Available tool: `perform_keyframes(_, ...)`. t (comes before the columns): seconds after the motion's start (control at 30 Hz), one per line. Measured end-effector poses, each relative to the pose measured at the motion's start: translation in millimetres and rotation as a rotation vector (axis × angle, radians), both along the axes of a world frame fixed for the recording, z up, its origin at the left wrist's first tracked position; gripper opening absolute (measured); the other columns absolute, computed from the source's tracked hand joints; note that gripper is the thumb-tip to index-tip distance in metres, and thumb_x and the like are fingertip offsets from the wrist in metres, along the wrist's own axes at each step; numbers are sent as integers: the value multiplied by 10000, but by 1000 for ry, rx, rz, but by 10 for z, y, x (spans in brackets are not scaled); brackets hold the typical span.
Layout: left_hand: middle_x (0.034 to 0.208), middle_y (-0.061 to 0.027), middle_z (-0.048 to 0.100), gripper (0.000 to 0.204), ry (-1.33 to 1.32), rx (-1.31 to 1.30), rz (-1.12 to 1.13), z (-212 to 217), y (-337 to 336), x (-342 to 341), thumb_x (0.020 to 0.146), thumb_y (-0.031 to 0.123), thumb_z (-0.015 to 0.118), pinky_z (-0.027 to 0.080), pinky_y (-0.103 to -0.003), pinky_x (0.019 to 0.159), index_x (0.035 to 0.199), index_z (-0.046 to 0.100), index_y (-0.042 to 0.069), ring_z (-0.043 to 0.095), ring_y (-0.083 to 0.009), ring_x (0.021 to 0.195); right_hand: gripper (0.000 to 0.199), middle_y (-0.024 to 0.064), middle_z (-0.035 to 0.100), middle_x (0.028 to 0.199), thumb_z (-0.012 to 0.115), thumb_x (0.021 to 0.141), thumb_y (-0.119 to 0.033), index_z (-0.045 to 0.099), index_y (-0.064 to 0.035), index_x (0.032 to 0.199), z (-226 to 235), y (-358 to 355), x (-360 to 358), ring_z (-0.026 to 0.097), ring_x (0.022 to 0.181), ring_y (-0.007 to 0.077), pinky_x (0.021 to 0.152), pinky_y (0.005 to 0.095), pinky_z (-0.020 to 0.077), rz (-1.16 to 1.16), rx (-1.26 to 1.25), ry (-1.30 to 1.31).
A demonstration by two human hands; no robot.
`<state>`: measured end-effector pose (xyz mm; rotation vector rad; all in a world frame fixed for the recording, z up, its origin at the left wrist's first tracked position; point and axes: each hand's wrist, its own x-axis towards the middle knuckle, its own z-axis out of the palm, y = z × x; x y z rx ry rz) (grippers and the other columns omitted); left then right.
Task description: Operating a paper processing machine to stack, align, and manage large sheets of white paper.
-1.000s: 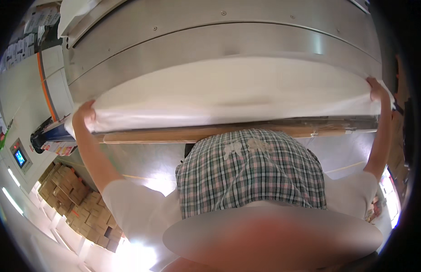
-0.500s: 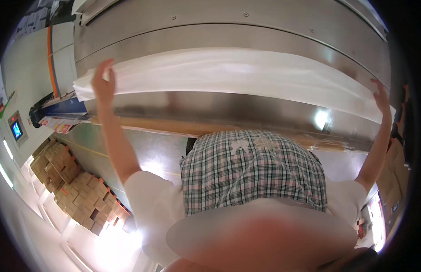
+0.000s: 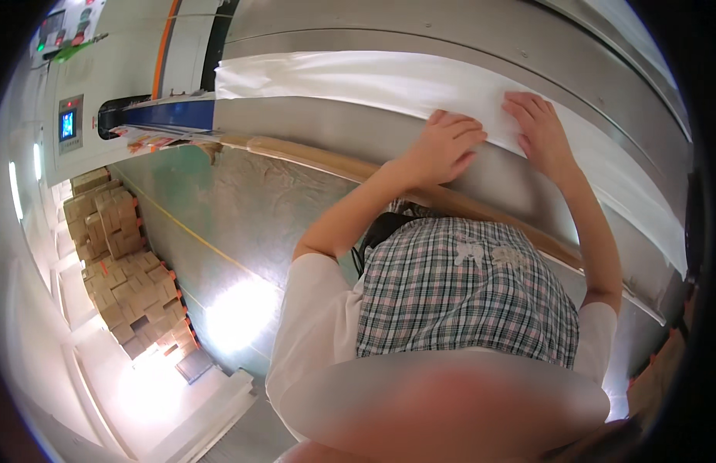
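A long white sheet (image 3: 350, 73), cloth-like and slightly wrinkled, lies across the metal surface (image 3: 296, 116) of a machine, from the left end to the far right. My right hand (image 3: 539, 135) rests on the sheet right of the middle, its fingers bent a little and apart. Close by on the left, my left hand (image 3: 447, 147) is at the sheet's near edge with loosely curved fingers. Nothing shows in either hand. Whether the left fingertips press on the sheet or hover just over it, I cannot tell.
A brown padded edge (image 3: 319, 162) runs along the machine's front, against my checked apron (image 3: 466, 285). At left stand a blue panel (image 3: 169, 116) and a control screen (image 3: 68, 123). Stacked cardboard boxes (image 3: 134, 301) sit on the floor behind.
Both hands have come inward from the sheet's far ends and are now close together right of its middle. My view has shifted, showing more of the left side.
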<state>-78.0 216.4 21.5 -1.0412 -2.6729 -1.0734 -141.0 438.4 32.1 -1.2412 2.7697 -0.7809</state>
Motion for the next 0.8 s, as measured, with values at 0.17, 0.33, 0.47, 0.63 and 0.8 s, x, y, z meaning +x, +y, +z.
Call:
perform_keyframes(0.17, 1034, -121, 551, 278, 46, -431, 447, -18, -1004, -67, 781, 238, 548, 356, -481, 837, 1027, 556, 109, 489, -306, 948, 280, 101, 542, 1027, 552, 616, 59, 537, -29, 882, 181, -312, -33, 508, 933, 296, 804, 371, 434, -122, -77, 25)
perform_keyframes(0.33, 1088, -165, 538, 308, 240, -617, 793, -131, -2640, -251, 771, 231, 534, 341, -509, 867, 1038, 571, 82, 471, -352, 1022, 184, 104, 548, 985, 567, 663, 44, 533, -20, 832, 454, -534, 116, 522, 892, 288, 744, 353, 453, -140, -98, 41)
perform_keyframes(0.47, 1148, -156, 509, 387, 427, -590, 824, -92, -3483, -488, 761, 213, 529, 326, -509, 889, 1127, 525, 86, 446, -339, 1075, 151, 87, 546, 961, 568, 659, 38, 522, -20, 791, 415, -757, 206, 515, 872, 276, 732, 358, 451, -226, -65, 33)
perform_keyframes(0.63, 1181, -144, 484, 409, 217, -774, 887, -204, -4524, -573, 745, 210, 550, 329, -464, 911, 1138, 519, 103, 437, -321, 1092, 149, 99, 541, 976, 571, 666, 38, 525, -13, 799, 444, -1028, 161, 513, 883, 286, 739, 355, 450, -236, -77, 50)
perform_keyframes(0.8, 924, -133, 593, 208, 121, -271, 1099, 138, -4730, -914, 767, 242, 595, 419, -374, 801, 887, 618, 73, 537, -304, 915, 158, 110, 538, 978, 577, 664, 29, 524, -12, 807, 391, -1236, 133, 512, 894, 291, 751, 360, 443, -285, -47, 45)
